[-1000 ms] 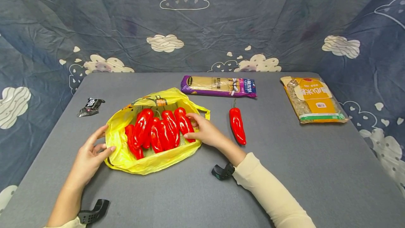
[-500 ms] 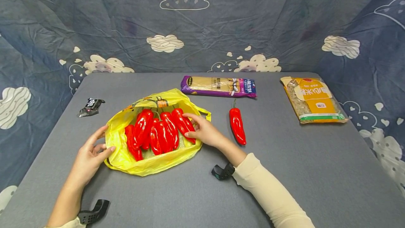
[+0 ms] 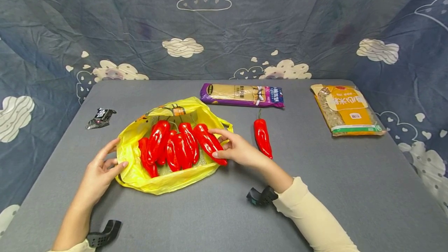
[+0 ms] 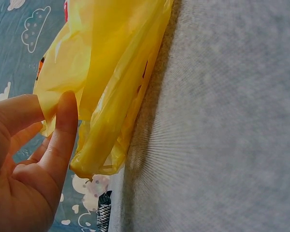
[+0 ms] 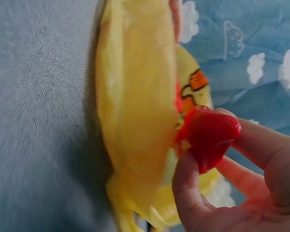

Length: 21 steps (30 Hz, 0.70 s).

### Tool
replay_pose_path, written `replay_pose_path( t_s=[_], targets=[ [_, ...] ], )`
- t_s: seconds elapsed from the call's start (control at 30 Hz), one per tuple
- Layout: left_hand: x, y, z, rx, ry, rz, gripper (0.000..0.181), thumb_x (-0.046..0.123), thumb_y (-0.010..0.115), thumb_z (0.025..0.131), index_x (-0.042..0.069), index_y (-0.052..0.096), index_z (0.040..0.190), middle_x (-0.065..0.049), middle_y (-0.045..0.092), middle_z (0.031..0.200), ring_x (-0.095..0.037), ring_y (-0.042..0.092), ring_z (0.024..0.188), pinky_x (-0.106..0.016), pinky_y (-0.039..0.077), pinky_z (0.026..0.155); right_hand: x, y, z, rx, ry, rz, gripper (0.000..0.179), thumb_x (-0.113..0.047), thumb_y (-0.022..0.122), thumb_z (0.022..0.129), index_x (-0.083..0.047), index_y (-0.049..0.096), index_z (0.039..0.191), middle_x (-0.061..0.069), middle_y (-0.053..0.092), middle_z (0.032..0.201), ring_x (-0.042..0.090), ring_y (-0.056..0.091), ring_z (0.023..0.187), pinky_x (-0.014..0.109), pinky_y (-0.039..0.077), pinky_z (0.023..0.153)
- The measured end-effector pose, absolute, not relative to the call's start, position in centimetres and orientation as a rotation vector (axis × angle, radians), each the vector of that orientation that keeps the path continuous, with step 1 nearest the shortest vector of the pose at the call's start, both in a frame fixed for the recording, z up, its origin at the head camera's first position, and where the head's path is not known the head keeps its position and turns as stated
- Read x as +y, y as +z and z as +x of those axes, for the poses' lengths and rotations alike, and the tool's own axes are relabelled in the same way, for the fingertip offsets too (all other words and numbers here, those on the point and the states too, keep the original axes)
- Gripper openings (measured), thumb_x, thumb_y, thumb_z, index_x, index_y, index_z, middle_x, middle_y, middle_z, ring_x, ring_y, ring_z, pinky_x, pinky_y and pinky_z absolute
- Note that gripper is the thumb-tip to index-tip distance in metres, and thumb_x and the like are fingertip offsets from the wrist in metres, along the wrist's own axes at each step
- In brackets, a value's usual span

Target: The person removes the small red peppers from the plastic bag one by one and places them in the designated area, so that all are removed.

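Observation:
A yellow plastic bag (image 3: 168, 184) lies on its side with its mouth toward me and several red peppers (image 3: 159, 139) inside. My left hand (image 3: 99, 172) pinches the bag's left rim between thumb and fingers; the left wrist view shows the thumb (image 4: 65, 121) against the thin plastic. At the right side of the mouth, my right hand (image 3: 241, 151) grips one red pepper (image 3: 209, 143), whose near end sticks out over the rim. In the right wrist view that pepper's end (image 5: 210, 133) sits between thumb and fingers. Another red pepper (image 3: 262, 138) lies on the table, right of the bag.
Behind the bag lies a purple pasta packet (image 3: 241, 95). An orange-and-clear food packet (image 3: 348, 110) is at the far right. A small black packet (image 3: 100, 118) lies left of the bag on the grey table (image 3: 196, 221). Cloud-patterned cloth (image 3: 224, 26) hangs behind.
My right hand has moved right and a little toward me, drawing the gripped pepper partly over the bag's rim. My left hand has stayed in place at the bag.

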State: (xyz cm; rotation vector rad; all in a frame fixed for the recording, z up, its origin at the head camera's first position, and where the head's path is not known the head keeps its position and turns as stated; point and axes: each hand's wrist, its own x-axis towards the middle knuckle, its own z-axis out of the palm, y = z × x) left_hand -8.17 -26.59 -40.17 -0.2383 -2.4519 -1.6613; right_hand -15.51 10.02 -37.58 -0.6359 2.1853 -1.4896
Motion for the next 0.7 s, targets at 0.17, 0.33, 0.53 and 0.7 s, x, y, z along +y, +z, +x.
replay_pose_path(
  t_s=[0.17,0.33,0.53,0.7],
  targets=[
    [-26.6,-40.2,-8.2,-2.442,-1.685,-0.242,0.070,-0.015,0.058,0.078,0.005,0.031,0.139,-0.003,0.035,0.116,0.000,0.056,0.077,-0.013,0.044,0.056,13.0,-36.1,-13.7,2.187,-1.453,-0.607,0.063,-0.015,0.070,0.079,-0.018,0.040,0.135,0.013,0.047,0.111,0.022,0.056,0.072,0.033,0.049,0.063],
    [-26.6,-40.2,-8.2,-2.444,-1.676,-0.242,0.070,-0.016,0.058,0.078,0.005,0.031,0.139,-0.003,0.035,0.116,0.000,0.056,0.076,-0.013,0.044,0.056,16.1,-35.2,-12.2,2.238,-1.603,-0.576,0.064,-0.006,0.068,0.079,-0.013,0.039,0.135,0.016,0.045,0.115,0.027,0.056,0.080,0.032,0.051,0.064],
    [-26.6,-40.2,-8.2,-2.469,-1.627,-0.236,0.070,-0.015,0.059,0.078,0.004,0.031,0.139,-0.002,0.035,0.116,0.000,0.055,0.075,-0.014,0.043,0.054,20.1,-35.7,-12.1,2.393,-1.809,-0.464,0.064,-0.002,0.065,0.081,-0.014,0.036,0.137,0.017,0.041,0.117,0.022,0.058,0.084,0.028,0.051,0.066],
    [-26.6,-40.1,-8.2,-2.480,-1.608,-0.230,0.070,-0.014,0.060,0.078,0.004,0.030,0.139,-0.002,0.035,0.116,0.000,0.055,0.075,-0.014,0.043,0.054,22.5,-37.2,-12.9,2.501,-1.805,-0.312,0.065,-0.007,0.064,0.083,-0.014,0.032,0.139,0.018,0.041,0.114,0.015,0.059,0.077,0.025,0.050,0.062]
  ],
)
